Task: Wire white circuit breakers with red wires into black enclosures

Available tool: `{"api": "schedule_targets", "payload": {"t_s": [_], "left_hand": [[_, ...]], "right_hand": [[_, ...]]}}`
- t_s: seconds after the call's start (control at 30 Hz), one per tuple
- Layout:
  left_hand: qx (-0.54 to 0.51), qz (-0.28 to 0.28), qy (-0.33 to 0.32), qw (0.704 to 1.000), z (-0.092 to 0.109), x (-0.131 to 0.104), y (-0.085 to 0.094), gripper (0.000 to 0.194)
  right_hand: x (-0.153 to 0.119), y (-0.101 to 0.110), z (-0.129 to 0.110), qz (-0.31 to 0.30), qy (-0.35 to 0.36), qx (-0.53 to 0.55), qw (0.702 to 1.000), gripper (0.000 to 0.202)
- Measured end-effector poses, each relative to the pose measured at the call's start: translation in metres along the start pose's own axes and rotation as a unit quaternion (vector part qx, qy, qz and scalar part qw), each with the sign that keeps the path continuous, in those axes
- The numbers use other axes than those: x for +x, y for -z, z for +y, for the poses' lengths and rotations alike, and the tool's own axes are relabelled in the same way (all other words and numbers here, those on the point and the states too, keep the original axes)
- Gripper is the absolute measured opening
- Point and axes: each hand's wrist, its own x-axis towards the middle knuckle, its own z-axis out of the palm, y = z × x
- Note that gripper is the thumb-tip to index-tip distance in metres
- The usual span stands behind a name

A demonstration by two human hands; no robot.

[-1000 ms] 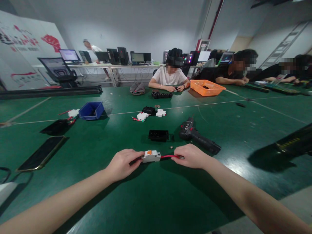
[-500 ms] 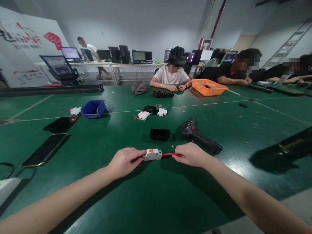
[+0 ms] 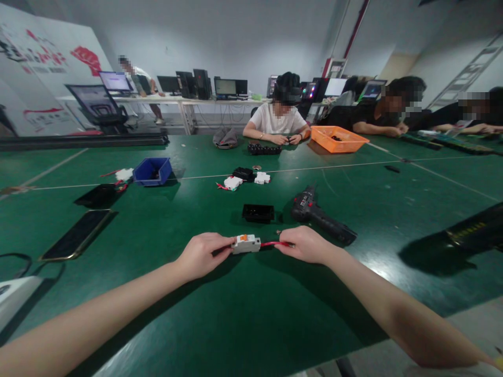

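My left hand pinches the left end of a white circuit breaker with an orange switch lever. From the breaker's right end runs a short red wire, and my right hand is closed on it near its free end. The breaker is held level, low over the green table, between both hands. Just beyond it sits a small black open box with tiny parts inside that I cannot make out. A black cordless screwdriver lies beyond my right hand.
White breakers lie further out beside a black part. On the left are a blue bin, a phone and a black tray. An orange basket stands near a co-worker. A dark cylinder is at right.
Both hands keep the same hold on the breaker and wire, with only a slight shift. The whole view has tilted slightly. A person in the background leans further over.
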Motion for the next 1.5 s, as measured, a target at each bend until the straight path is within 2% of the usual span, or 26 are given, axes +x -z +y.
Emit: {"api": "schedule_targets", "payload": {"t_s": [0.27, 0.47, 0.63, 0.73, 0.83, 1.0, 1.5], "left_hand": [[0.004, -0.002, -0.007, 1.0, 0.001, 0.0, 0.0, 0.025], [0.024, 0.001, -0.007, 1.0, 0.0, -0.002, -0.001, 0.027], [0.041, 0.0, -0.015, 0.999, 0.0, -0.002, 0.0, 0.026], [0.041, -0.002, -0.017, 0.999, 0.0, -0.002, 0.001, 0.026], [0.044, -0.008, -0.016, 0.999, 0.0, -0.002, 0.001, 0.026], [0.039, -0.013, -0.012, 0.999, -0.001, -0.003, 0.0, 0.028], [0.05, -0.012, -0.007, 0.999, -0.003, -0.003, -0.001, 0.026]], "right_hand": [[0.004, 0.003, -0.001, 0.015, 0.001, -0.037, 0.999, 0.039], [0.0, 0.002, 0.002, -0.014, -0.023, -0.003, 1.0, 0.034], [-0.008, 0.011, 0.004, -0.031, -0.025, 0.021, 0.999, 0.035], [-0.011, 0.016, 0.004, -0.027, -0.029, 0.02, 0.999, 0.03], [-0.012, 0.013, 0.004, -0.012, -0.028, 0.012, 0.999, 0.024], [-0.011, 0.006, 0.005, 0.013, -0.031, -0.006, 0.999, 0.03], [-0.011, 0.006, 0.0, -0.016, -0.044, -0.022, 0.999, 0.033]]}}
